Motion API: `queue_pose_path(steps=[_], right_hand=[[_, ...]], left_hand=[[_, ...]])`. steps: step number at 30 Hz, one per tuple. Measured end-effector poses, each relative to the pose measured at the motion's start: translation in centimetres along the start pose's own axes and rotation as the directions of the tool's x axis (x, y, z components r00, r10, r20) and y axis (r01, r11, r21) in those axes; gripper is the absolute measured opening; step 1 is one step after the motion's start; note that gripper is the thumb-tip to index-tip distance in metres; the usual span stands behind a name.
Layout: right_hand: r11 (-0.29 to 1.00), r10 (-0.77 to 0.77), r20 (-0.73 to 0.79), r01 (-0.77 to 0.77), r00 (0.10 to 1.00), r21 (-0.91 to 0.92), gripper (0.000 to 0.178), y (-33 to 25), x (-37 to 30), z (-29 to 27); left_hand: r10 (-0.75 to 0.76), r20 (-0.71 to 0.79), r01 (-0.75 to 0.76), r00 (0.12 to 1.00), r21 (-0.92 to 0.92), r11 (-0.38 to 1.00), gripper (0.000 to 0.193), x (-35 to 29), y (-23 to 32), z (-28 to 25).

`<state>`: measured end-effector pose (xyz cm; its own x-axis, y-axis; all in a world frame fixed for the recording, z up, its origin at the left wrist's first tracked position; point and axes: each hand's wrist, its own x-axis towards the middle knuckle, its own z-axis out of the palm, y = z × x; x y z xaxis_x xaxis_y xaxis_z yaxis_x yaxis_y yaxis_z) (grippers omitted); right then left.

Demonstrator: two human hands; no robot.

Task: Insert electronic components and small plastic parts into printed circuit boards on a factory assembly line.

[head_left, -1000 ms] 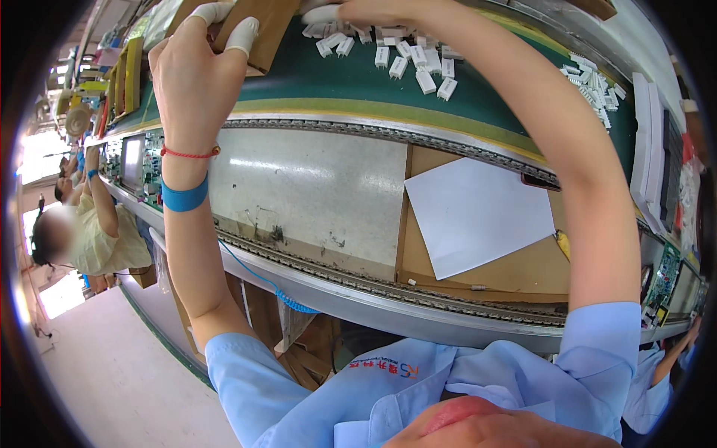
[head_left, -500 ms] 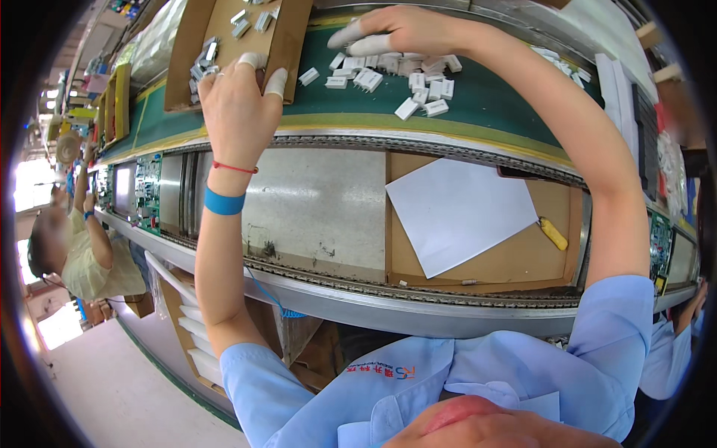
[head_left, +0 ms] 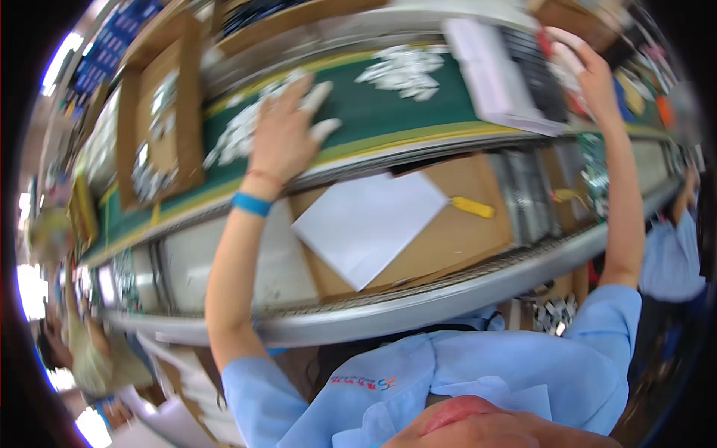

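Observation:
My left hand (head_left: 286, 136) is over the green work surface (head_left: 351, 112), fingers spread, with white covers on several fingertips. Under and beside it lies a pile of small white block-shaped components (head_left: 237, 134), smeared by motion. No held part shows in this hand. At the far right my right hand (head_left: 595, 78) reaches past a black ridged tray (head_left: 532, 75). Its white-covered fingers are stretched out beside a red and white item too blurred to name. Whether it touches that item is unclear.
Another heap of white components (head_left: 407, 71) lies farther back. A cardboard box (head_left: 127, 134) with components stands left. Nearer, a rail-edged conveyor (head_left: 358, 313) carries white paper (head_left: 373, 224) and a yellow-handled tool (head_left: 473, 207) on cardboard. Other people work at both sides.
The view has swung to the right. My left hand has left the cardboard box for the component pile. My right hand has moved from that pile to beyond the black tray.

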<state>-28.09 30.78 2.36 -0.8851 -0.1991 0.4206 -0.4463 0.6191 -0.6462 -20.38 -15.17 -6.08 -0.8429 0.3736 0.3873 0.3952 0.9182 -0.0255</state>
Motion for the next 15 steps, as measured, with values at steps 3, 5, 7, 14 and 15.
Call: queue_pose_path(steps=[3, 5, 7, 14, 15], right_hand=[[0.930, -0.075, -0.098, 0.034, 0.992, -0.367, 0.034, 5.2, -0.9, -5.5], [0.948, 0.036, -0.154, -0.083, 0.987, -0.309, 0.040, 10.7, -0.9, -8.3], [0.896, 0.185, -0.215, -0.254, 0.959, -0.363, 0.047, 12.9, -1.4, -9.5], [0.748, 0.046, -0.150, -0.134, 0.988, -0.651, 0.052, 12.0, -1.5, -7.1], [0.751, 0.050, -0.149, -0.135, 0.988, -0.647, 0.052, 12.5, -1.3, -6.7]], left_hand=[[0.026, 0.066, -0.035, 0.997, 0.149, 0.988, 0.047, 1.8, -1.0, 1.4], [0.010, 0.109, -0.029, 0.994, 0.175, 0.984, 0.040, 2.0, -2.1, 1.4], [-0.008, 0.107, -0.012, 0.994, 0.185, 0.983, 0.035, 2.3, -2.2, 1.2], [-0.191, 0.213, 0.124, 0.958, 0.294, 0.948, 0.036, 1.6, -2.7, 0.3], [-0.192, 0.217, 0.122, 0.957, 0.298, 0.947, 0.036, 1.6, -2.5, 0.3]])
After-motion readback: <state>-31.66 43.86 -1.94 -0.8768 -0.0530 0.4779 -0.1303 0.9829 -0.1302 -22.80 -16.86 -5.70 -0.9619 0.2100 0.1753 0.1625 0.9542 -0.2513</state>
